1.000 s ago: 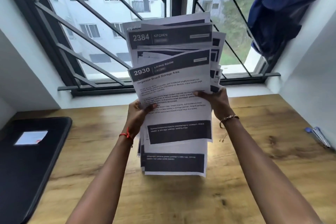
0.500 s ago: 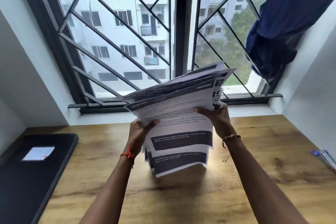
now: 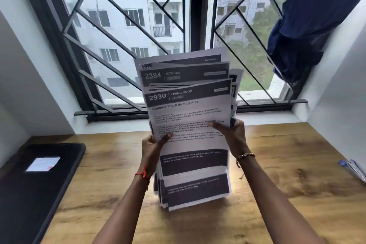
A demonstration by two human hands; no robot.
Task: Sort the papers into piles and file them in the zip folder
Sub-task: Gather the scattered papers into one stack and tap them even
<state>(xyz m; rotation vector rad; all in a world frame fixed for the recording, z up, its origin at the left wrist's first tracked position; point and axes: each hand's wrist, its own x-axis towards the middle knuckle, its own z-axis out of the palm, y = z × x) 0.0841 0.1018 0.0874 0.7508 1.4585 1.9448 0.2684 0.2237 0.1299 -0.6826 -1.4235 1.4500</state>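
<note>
A thick stack of printed papers (image 3: 190, 117) stands upright over the wooden table (image 3: 277, 164), its bottom edge near the tabletop. The front sheet reads "2930 LIVING ROOM"; a sheet behind it reads "2384 KITCHEN". My left hand (image 3: 152, 146) grips the stack's left edge, thumb on the front sheet. Its right edge is held by my right hand (image 3: 232, 134), fingers spread across the front. The black zip folder (image 3: 29, 194) lies flat and closed at the table's left end, with a white label on its cover.
A barred window (image 3: 158, 35) fills the wall behind the table, above a white sill. A dark blue cloth (image 3: 309, 25) hangs at the upper right. A blue pen (image 3: 352, 168) lies by the right wall. White walls close in both sides.
The stack tipped flat away from me half a second ago and now stands upright again, facing me. The camera view has tilted up toward the window.
</note>
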